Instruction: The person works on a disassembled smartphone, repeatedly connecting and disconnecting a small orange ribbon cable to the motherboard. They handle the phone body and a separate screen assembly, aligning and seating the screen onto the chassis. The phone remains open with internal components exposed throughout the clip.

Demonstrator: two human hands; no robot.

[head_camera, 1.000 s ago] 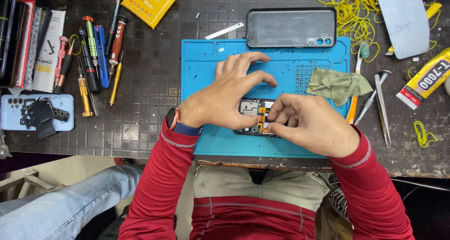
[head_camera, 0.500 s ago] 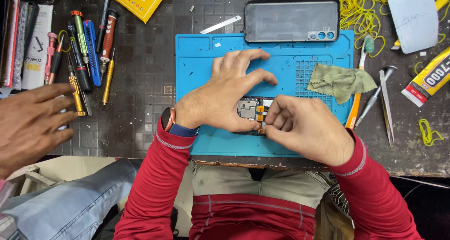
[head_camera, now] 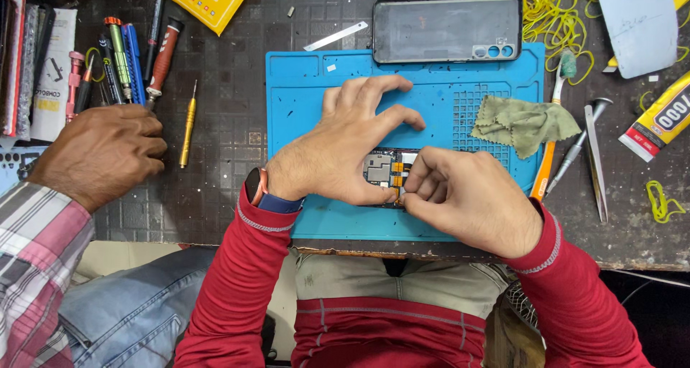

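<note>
Hands meet on the blue mat [head_camera: 309, 88]: left hand [head_camera: 345, 149] steadies the circuit board [head_camera: 384, 168], right hand [head_camera: 467, 199] pinches a tiny part at its edge. Yellow packet [head_camera: 212, 0] lies upper left, glue tube [head_camera: 661, 120] on the counter's [head_camera: 215, 195] right.

A dark, grid-marked worktable top [head_camera: 215, 195] with a worn, chipped front edge is seen, evenly lit from above; below it, shadow is found.

The person wears a red long-sleeved top with pale stitching at the cuffs and across the chest, khaki trousers, and a dark watch [head_camera: 255, 188] with an orange edge on the left wrist.
</note>
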